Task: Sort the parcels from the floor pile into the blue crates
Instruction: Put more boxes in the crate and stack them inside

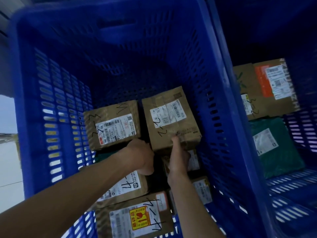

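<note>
Closest box: the fragile-sticker box (135, 219) sits at the near end of the blue crate (223, 117), with the 4- box (127, 186) just behind it.
Left hand (140, 157): fingers curled down round the near left corner of the 2-2 box (171, 119), tips hidden in the gap.
Right hand (178, 158): thumb flat on top of the 2-2 box, fingers tucked under its near edge, so it's gripping.
2-2 box: inside the crate, tilted, resting over lower parcels, just beside the 3 box (112, 124).
Further right: second crate (301, 127) holds a green parcel (274, 146) and an orange-label box (267, 88).
</note>
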Motion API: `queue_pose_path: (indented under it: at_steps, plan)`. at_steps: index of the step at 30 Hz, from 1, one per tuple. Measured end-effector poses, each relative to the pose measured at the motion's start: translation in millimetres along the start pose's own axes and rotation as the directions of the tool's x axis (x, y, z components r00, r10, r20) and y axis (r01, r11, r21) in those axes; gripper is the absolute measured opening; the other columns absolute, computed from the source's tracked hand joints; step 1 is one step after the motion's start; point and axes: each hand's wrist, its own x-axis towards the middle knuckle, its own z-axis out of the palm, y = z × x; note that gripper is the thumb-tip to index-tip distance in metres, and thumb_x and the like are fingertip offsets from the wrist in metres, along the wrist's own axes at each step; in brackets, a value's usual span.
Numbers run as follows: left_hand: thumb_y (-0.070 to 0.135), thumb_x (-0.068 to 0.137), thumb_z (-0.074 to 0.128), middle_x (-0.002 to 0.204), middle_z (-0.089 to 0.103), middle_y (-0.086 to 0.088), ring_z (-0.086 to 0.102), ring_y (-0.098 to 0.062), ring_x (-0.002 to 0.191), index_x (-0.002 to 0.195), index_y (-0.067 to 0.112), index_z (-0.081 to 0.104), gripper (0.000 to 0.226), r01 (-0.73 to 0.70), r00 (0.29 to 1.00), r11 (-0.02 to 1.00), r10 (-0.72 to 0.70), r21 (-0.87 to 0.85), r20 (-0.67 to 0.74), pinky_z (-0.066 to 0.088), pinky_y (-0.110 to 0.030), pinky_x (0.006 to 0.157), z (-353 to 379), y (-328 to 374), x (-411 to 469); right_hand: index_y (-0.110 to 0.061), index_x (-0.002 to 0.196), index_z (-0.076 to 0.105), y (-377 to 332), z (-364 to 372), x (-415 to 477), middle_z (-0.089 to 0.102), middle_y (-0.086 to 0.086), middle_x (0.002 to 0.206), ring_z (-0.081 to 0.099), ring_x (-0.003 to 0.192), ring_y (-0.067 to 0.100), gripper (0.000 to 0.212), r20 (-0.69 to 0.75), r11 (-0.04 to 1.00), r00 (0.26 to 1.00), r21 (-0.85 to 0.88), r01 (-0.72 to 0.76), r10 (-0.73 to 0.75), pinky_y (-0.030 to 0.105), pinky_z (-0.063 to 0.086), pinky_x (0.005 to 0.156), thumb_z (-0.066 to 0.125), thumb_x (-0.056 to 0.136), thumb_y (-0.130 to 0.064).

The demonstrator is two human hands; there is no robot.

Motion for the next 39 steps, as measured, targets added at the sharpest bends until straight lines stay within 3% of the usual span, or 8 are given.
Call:
queue_pose_path:
  at_steps: [8, 14, 17, 21, 25, 30, 35, 39]
  plan:
    - [0.049, 0.097, 0.036, 0.156, 0.038, -0.006, 0.044, -0.032, 0.136, 0.156, 0.023, 0.034, 0.064, -0.052, 0.998, 0.998, 0.053, -0.032, 0.032, 0.046, -0.043, 0.101, -3.6, -1.2, 1.9, -0.023, 0.128, 0.060, -2.9, -3.1, 27.2, 0.067, 0.006, 0.116, 0.063, 0.103, 0.021, 0.053, 0.078, 0.999, 0.996, -0.015, -0.035, 0.036, 0.044, 0.058, 0.092, 0.068, 0.085, -0.052]
    - [0.059, 0.089, 0.045, 0.127, 0.062, -0.003, 0.060, -0.025, 0.112, 0.137, 0.021, 0.058, 0.062, -0.022, 0.999, 0.921, 0.032, -0.389, 0.019, 0.052, -0.039, 0.095, -6.1, -18.5, 4.4, -0.018, 0.146, 0.050, 6.3, -6.0, 30.1, 0.058, 0.007, 0.134, 0.056, 0.116, 0.025, 0.085, -0.018, 0.986, 1.000, -0.167, 0.005, -0.008, 0.027, 0.041, 0.064, 0.061, 0.080, -0.071]
    - [0.077, 0.078, 0.049, 0.140, 0.055, 0.002, 0.053, -0.021, 0.122, 0.143, 0.027, 0.053, 0.082, 0.030, 0.995, 0.688, 0.050, -0.725, 0.088, 0.046, -0.039, 0.103, -8.7, -27.3, 4.0, -0.016, 0.136, 0.058, 7.6, -9.4, 34.1, 0.062, 0.007, 0.129, 0.058, 0.111, 0.023, 0.072, -0.053, 0.972, 0.996, -0.230, 0.055, -0.069, 0.030, 0.048, 0.069, 0.058, 0.087, -0.068]
    - [0.070, 0.095, 0.036, 0.108, 0.071, -0.002, 0.065, -0.017, 0.098, 0.113, 0.016, 0.072, 0.067, 0.046, 0.995, 0.332, -0.094, -0.942, 0.016, 0.051, -0.031, 0.091, -6.7, -35.3, 10.1, -0.017, 0.144, 0.051, 7.4, -16.6, 35.0, 0.059, 0.006, 0.134, 0.056, 0.120, 0.025, 0.081, -0.076, 0.955, 0.988, -0.278, 0.106, -0.132, 0.048, 0.048, 0.103, 0.062, 0.082, -0.068]
    - [0.028, 0.102, 0.051, 0.068, 0.062, -0.005, 0.058, -0.016, 0.064, 0.067, 0.006, 0.061, 0.043, -0.087, 0.889, 0.414, -0.378, -0.906, -0.259, 0.045, -0.027, 0.058, -11.8, -34.4, 16.1, -0.015, 0.132, 0.054, 13.1, -31.4, 42.7, 0.067, 0.008, 0.117, 0.066, 0.105, 0.027, 0.076, -0.073, 0.946, 0.986, -0.298, 0.124, -0.152, 0.052, 0.055, 0.095, 0.066, 0.077, -0.067]
    - [0.025, 0.094, 0.065, 0.118, 0.058, -0.014, 0.059, -0.030, 0.103, 0.120, 0.005, 0.058, 0.034, -0.102, 0.605, 0.718, -0.504, -0.689, -0.616, 0.048, -0.037, 0.079, -38.3, -27.6, 31.8, -0.013, 0.113, 0.062, 31.0, -44.0, 56.5, 0.073, 0.011, 0.100, 0.073, 0.091, 0.028, 0.092, -0.053, 0.943, 0.989, -0.313, 0.115, -0.139, 0.051, 0.059, 0.088, 0.061, 0.061, -0.090]
    - [0.035, 0.095, 0.062, 0.135, 0.054, -0.012, 0.039, -0.030, 0.127, 0.139, 0.010, 0.047, 0.052, 0.107, 0.653, 0.844, -0.459, -0.526, -0.602, 0.037, -0.039, 0.102, -43.6, -36.7, 57.3, -0.018, 0.117, 0.059, 32.5, -40.9, 74.2, 0.072, 0.007, 0.105, 0.072, 0.094, 0.028, 0.065, -0.056, 0.931, 0.992, -0.354, 0.086, -0.113, 0.052, 0.060, 0.086, 0.061, 0.078, -0.070]
    - [0.030, 0.097, 0.061, 0.142, 0.048, -0.013, 0.047, -0.036, 0.127, 0.149, 0.015, 0.038, 0.060, 0.055, 0.694, 0.758, -0.497, -0.649, -0.521, 0.039, -0.041, 0.100, -38.7, -31.8, 65.2, -0.024, 0.123, 0.059, 30.1, -38.5, 77.9, 0.073, 0.004, 0.107, 0.072, 0.097, 0.027, 0.057, -0.034, 0.919, 0.992, -0.383, 0.096, -0.118, 0.051, 0.060, 0.086, 0.057, 0.079, -0.061]
